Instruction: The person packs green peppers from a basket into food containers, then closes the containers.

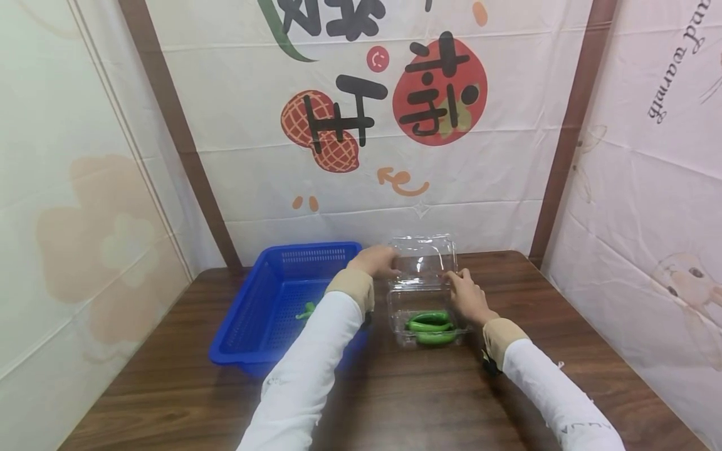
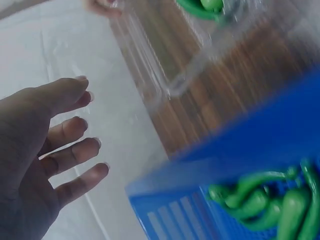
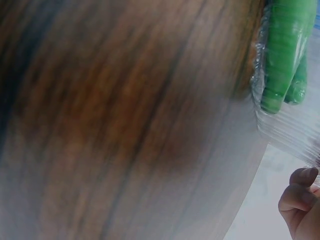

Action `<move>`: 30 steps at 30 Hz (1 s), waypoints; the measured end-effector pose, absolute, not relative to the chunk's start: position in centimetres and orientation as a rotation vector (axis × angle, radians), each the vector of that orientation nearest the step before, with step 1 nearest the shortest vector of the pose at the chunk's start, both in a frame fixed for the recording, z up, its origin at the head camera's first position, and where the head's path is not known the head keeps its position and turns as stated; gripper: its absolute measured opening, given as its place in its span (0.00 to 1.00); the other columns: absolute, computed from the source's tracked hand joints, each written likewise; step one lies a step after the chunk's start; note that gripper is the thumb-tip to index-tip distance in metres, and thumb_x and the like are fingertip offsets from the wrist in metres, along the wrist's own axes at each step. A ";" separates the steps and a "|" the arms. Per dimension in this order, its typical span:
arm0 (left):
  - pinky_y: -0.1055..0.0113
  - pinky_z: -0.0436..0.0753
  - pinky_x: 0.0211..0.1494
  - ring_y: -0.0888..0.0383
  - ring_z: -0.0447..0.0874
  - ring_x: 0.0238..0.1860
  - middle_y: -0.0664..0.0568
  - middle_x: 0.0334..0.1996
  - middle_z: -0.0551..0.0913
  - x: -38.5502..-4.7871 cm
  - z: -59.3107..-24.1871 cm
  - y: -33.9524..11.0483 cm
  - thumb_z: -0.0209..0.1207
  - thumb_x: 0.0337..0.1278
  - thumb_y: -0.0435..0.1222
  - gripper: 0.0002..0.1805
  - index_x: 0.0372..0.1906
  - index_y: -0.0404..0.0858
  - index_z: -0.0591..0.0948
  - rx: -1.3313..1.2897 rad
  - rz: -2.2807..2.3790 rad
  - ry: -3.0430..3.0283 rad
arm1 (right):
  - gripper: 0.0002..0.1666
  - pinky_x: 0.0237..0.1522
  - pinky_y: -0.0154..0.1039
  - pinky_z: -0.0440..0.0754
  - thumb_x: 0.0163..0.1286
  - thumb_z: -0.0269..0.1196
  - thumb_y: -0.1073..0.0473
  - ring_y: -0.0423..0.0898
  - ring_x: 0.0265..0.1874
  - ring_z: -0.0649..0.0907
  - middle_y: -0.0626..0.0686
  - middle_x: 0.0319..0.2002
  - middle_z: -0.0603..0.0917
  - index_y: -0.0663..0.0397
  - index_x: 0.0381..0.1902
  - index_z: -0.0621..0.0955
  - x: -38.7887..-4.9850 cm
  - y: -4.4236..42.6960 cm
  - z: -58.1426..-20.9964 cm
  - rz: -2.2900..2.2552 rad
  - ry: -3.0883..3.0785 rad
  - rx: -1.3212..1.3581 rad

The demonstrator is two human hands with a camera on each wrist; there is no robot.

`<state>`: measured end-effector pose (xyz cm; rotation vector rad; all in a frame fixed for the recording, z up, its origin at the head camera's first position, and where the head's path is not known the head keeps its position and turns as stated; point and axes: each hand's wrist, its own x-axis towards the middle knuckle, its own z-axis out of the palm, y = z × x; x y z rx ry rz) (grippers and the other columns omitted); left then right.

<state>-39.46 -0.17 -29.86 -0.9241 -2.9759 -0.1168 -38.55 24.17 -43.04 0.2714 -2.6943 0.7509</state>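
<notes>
A clear plastic clamshell box (image 1: 397, 316) stands on the table with its lid (image 1: 423, 254) raised at the back. Several long green peppers (image 1: 435, 338) lie inside it; they also show through the box wall in the right wrist view (image 3: 285, 55). My left hand (image 1: 376, 262) is at the lid's left side, and in the left wrist view its fingers spread loosely with nothing between them. At the box's right edge near the hinge, my right hand (image 1: 468, 297) pinches the plastic with thumb and finger; only part of that hand appears in the right wrist view.
Left of the box stands a blue plastic basket (image 1: 239, 326) with slotted walls. More green peppers (image 2: 270, 200) lie in it, partly hidden by my left arm in the head view. The brown wooden table (image 1: 406, 401) meets a white printed cloth (image 1: 361, 194) behind.
</notes>
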 end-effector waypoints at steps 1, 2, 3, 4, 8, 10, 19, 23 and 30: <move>0.58 0.80 0.41 0.54 0.80 0.36 0.53 0.31 0.82 -39.8 -30.0 -0.7 0.64 0.60 0.41 0.07 0.34 0.42 0.83 -0.909 -0.135 -2.977 | 0.19 0.31 0.56 0.78 0.67 0.54 0.70 0.58 0.29 0.79 0.61 0.49 0.71 0.50 0.53 0.79 -38.5 24.2 -43.0 0.754 -2.696 0.276; 0.58 0.79 0.40 0.54 0.79 0.34 0.53 0.30 0.81 -40.0 -30.1 -1.3 0.64 0.60 0.41 0.07 0.33 0.42 0.83 -0.891 -0.152 -2.985 | 0.19 0.30 0.56 0.78 0.67 0.54 0.70 0.58 0.29 0.79 0.61 0.49 0.71 0.51 0.53 0.79 -38.5 24.3 -43.0 0.756 -2.696 0.282; 0.59 0.78 0.38 0.55 0.77 0.33 0.53 0.29 0.80 -40.1 -30.2 -1.8 0.64 0.60 0.41 0.07 0.32 0.42 0.82 -0.870 -0.162 -2.991 | 0.19 0.30 0.55 0.77 0.67 0.54 0.70 0.57 0.29 0.79 0.61 0.50 0.71 0.51 0.53 0.79 -38.5 24.3 -43.1 0.758 -2.695 0.285; 0.58 0.78 0.37 0.55 0.76 0.31 0.53 0.28 0.79 -40.2 -30.3 -2.3 0.63 0.61 0.41 0.07 0.32 0.41 0.82 -0.850 -0.179 -2.996 | 0.19 0.30 0.55 0.77 0.67 0.54 0.70 0.57 0.28 0.79 0.61 0.50 0.71 0.51 0.53 0.79 -38.5 24.3 -43.1 0.761 -2.695 0.287; 0.59 0.78 0.41 0.55 0.76 0.32 0.51 0.32 0.82 -40.3 -30.6 -4.2 0.60 0.64 0.38 0.07 0.39 0.39 0.84 -0.813 -0.186 -3.006 | 0.19 0.29 0.54 0.76 0.66 0.55 0.71 0.57 0.28 0.78 0.62 0.50 0.71 0.51 0.53 0.79 -38.4 24.5 -43.1 0.761 -2.693 0.286; 0.57 0.79 0.45 0.54 0.78 0.36 0.49 0.37 0.84 -40.2 -30.6 -5.0 0.59 0.66 0.37 0.09 0.46 0.38 0.83 -0.797 -0.177 -3.008 | 0.19 0.29 0.55 0.76 0.67 0.55 0.71 0.57 0.28 0.78 0.62 0.49 0.71 0.51 0.52 0.79 -38.4 24.5 -43.1 0.753 -2.690 0.285; 0.53 0.78 0.56 0.47 0.81 0.50 0.42 0.52 0.83 -39.5 -30.5 -7.2 0.56 0.68 0.34 0.16 0.57 0.36 0.80 -0.754 -0.178 -3.071 | 0.17 0.28 0.55 0.76 0.67 0.54 0.71 0.58 0.28 0.78 0.62 0.49 0.71 0.52 0.51 0.79 -38.5 24.5 -43.0 0.747 -2.681 0.288; 0.53 0.77 0.57 0.47 0.79 0.52 0.43 0.51 0.83 -39.7 -30.6 -8.1 0.57 0.67 0.34 0.14 0.54 0.36 0.82 -0.738 -0.181 -3.136 | 0.17 0.28 0.55 0.76 0.67 0.54 0.70 0.57 0.27 0.78 0.62 0.50 0.71 0.52 0.51 0.79 -38.5 24.5 -42.9 0.747 -2.680 0.284; 0.51 0.77 0.56 0.49 0.78 0.54 0.45 0.57 0.80 -39.4 -31.5 -9.8 0.61 0.55 0.25 0.17 0.47 0.44 0.86 -0.537 -0.254 -3.294 | 0.17 0.28 0.54 0.76 0.68 0.53 0.70 0.56 0.26 0.77 0.61 0.49 0.71 0.52 0.51 0.79 -38.5 24.5 -42.9 0.735 -2.685 0.279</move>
